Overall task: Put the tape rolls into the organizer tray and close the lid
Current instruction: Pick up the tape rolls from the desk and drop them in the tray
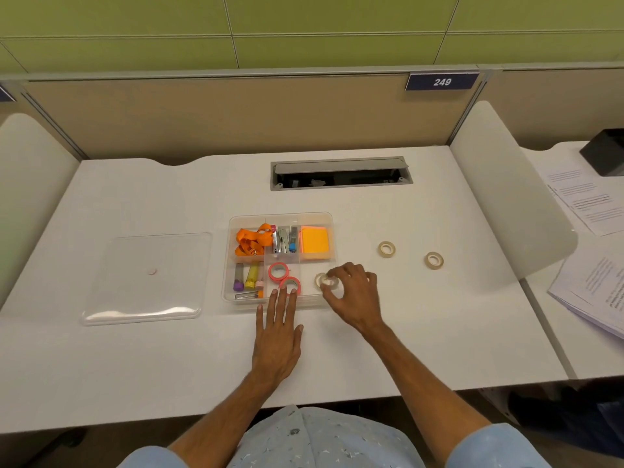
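My right hand pinches a clear tape roll over the near-right compartment of the clear plastic organizer tray; my left hand lies flat and open, holding nothing, fingertips on the tray's near edge. Two pink-rimmed tape rolls already sit in the near-middle compartment. Two beige tape rolls remain on the white desk, right of the tray and well apart. The clear lid lies left of the tray, not yet fitted. Tan partitions and a green wall stand beyond.

Head view — downward, over desk
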Tool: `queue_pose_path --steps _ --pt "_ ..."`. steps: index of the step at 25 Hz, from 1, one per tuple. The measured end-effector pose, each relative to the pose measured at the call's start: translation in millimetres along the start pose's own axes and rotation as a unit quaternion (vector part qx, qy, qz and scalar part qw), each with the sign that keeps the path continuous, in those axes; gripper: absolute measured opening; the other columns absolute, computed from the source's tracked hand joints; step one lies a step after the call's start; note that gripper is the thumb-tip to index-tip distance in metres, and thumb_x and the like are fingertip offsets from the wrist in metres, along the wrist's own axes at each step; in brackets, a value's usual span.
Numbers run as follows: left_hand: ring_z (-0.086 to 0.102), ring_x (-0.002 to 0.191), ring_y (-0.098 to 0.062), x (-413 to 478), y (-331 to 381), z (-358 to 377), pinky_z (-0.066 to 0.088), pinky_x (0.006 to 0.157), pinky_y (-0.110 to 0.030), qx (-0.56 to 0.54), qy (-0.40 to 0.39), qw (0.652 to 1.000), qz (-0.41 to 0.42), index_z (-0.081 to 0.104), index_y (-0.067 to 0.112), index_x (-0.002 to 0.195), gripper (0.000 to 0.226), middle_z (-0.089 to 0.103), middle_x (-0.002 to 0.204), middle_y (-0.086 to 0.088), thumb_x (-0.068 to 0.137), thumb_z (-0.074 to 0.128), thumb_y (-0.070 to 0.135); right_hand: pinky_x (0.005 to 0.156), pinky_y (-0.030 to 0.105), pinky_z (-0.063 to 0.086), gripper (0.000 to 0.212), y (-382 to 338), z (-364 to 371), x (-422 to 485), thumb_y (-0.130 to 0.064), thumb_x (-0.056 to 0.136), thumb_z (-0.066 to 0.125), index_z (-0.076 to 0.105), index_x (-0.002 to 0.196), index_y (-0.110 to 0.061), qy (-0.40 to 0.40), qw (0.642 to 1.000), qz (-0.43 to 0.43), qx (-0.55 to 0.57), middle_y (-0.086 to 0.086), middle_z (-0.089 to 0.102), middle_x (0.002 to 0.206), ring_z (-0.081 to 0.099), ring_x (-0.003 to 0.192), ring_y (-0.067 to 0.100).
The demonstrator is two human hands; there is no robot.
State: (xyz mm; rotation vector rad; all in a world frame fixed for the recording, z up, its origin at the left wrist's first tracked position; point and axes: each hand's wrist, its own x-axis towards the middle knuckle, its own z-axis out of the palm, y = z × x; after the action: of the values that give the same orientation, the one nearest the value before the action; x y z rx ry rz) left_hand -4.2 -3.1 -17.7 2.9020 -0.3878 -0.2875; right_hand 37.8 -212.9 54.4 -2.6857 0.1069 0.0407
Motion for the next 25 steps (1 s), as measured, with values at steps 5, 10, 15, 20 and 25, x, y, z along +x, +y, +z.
queue_pose_path --steps 5,10,15,20,25 --pt "-0.016 0.169 -0.026 0.8 -0.7 0.3 0.000 0.139 -0.057 -0.001 -0.006 1.000 -0.005 -0.014 0.023 0.171 0.075 -0.017 0.182 -0.004 0.114 0.026 0.052 0.120 0.040 0.035 0.047 -10.8 11.6 1.4 -0.058 0.103 0.053 0.074 0.129 -0.025 -0.045 0.997 -0.024 -0.065 -0.005 0.066 0.138 0.052 0.137 0.016" --pt "-0.014 0.169 -0.027 1.8 0.0 2.9 0.002 0.139 -0.057 -0.005 0.004 1.000 -0.008 -0.012 0.023 0.171 0.075 -0.016 0.182 -0.004 0.114 0.028 0.051 0.122 0.038 0.033 0.038 -1.0 5.0 4.9 -0.050 0.106 0.051 0.075 0.124 -0.027 -0.013 0.998 -0.005 -0.055 -0.008 0.064 0.140 0.052 0.138 0.013" --pt "-0.014 0.169 -0.027 1.9 0.6 6.5 0.004 0.139 -0.058 0.003 0.012 1.000 -0.004 -0.015 0.022 0.170 0.075 -0.016 0.182 -0.005 0.114 0.027 0.048 0.114 0.038 0.038 0.028 21.0 -10.6 16.1 -0.031 0.108 0.052 0.078 0.116 -0.024 0.061 0.996 0.045 -0.039 -0.008 0.070 0.130 0.056 0.132 0.014" --pt "-0.014 0.169 -0.028 2.0 0.5 8.2 0.004 0.139 -0.058 0.011 0.017 1.000 -0.005 -0.014 0.021 0.170 0.073 -0.015 0.182 -0.006 0.115 0.027 0.046 0.119 0.043 0.037 0.034 49.4 -24.9 28.1 -0.024 0.106 0.054 0.067 0.137 -0.023 0.030 0.988 0.147 -0.045 -0.002 0.061 0.145 0.048 0.144 0.021" --pt "-0.011 0.169 -0.028 1.6 1.2 9.0 0.004 0.139 -0.059 0.016 0.020 1.000 -0.008 -0.011 0.021 0.171 0.072 -0.013 0.182 -0.006 0.115 0.027 0.046 0.130 0.050 0.028 0.063 76.1 -37.8 40.3 -0.026 0.106 0.052 0.033 0.165 -0.016 -0.056 0.979 0.176 -0.086 0.004 0.030 0.172 0.029 0.160 0.024"
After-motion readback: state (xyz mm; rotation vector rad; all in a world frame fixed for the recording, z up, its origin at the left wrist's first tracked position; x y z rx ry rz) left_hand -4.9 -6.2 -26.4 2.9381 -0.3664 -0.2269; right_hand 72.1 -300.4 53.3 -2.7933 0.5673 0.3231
